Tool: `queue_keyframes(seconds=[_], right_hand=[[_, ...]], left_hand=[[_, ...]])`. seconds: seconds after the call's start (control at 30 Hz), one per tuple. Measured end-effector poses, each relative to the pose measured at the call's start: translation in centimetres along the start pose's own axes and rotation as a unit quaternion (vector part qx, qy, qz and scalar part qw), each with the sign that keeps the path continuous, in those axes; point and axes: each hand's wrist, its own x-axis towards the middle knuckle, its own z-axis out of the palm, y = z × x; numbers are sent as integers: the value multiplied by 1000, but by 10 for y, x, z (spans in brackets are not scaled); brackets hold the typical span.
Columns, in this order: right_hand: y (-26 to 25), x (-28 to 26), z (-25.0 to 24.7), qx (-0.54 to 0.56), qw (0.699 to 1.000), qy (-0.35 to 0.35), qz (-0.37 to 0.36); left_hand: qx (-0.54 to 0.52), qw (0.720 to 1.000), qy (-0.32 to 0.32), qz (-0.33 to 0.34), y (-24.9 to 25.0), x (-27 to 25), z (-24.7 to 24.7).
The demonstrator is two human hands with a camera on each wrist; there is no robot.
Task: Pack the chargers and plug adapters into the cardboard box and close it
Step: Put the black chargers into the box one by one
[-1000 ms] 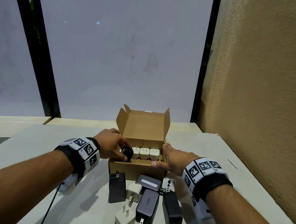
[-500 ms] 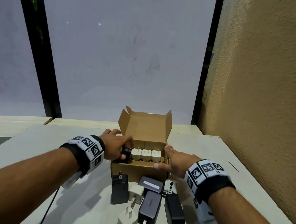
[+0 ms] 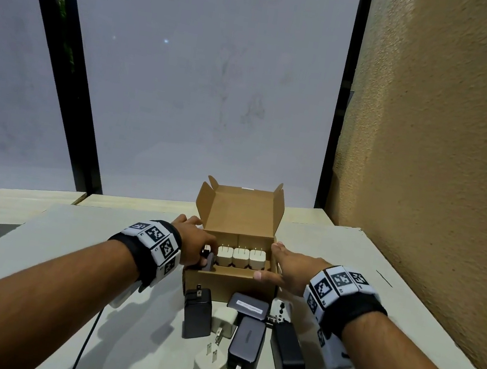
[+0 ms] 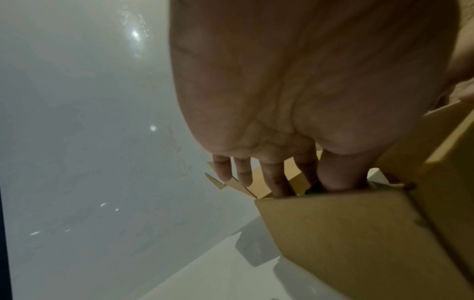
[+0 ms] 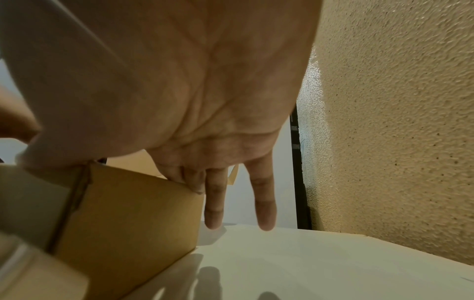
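Presently: pale matte desk [image 3: 350, 263], set in a corner between a frosted grey window pane [image 3: 203, 83] and a rough ochre plaster wall [image 3: 448, 136]. Brown cardboard box [image 3: 230, 283], lid upright, holds three white cube chargers [image 3: 240, 257] in a row. Left hand [image 3: 194, 248] grips a black charger [image 3: 209, 262] at the box's left end. Right hand [image 3: 289, 270], fingers straight, rests against the box's right wall. Loose black and white chargers and adapters [image 3: 244, 339] lie just before the box.

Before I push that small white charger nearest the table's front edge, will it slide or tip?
The white charger lies flat, prongs up, so it probably slides rather than tips. Its blocky shape shouldn't roll. It looks small, likely light, and may skid into the dark charger beside it.
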Motion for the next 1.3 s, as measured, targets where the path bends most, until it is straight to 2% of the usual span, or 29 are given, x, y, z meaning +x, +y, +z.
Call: queue_keyframes(seconds=[0.3,0.57,0.8,0.87,0.93,1.0,1.07,1.13,1.2,1.3], right_hand=[[-3,-7,-3,11,1000,14,-12],[-3,-9,-5,14,1000,11,-10],[-3,-7,-5,17,1000,12,-12],[-3,-7,-4,22,1000,10,-11],[-3,-7,-4,24,1000,12,-12],[-4,-6,-3,26,1000,10,-10],[-4,-6,-4,32,999,1,-6],[-3,-4,-4,42,999,3,-7],[-2,-3,-4,44,999,2,-1],[-4,-3,-4,40,999,-2,10]], left_hand=[[55,998,10,6,1,2,1],[62,998,-20,4,5,6,3],[59,998,5,21,4,-3,7],[25,998,46,44,5,-12,7],[-58,991,96,72,7,-26,4],[-134,975,138,115,10,-44,1],[-198,956,150,154,13,-64,-1],[-252,942,121,187,14,-84,-2],[-269,935,64,222,12,-98,1],[-233,946,18,226,6,-104,14]])
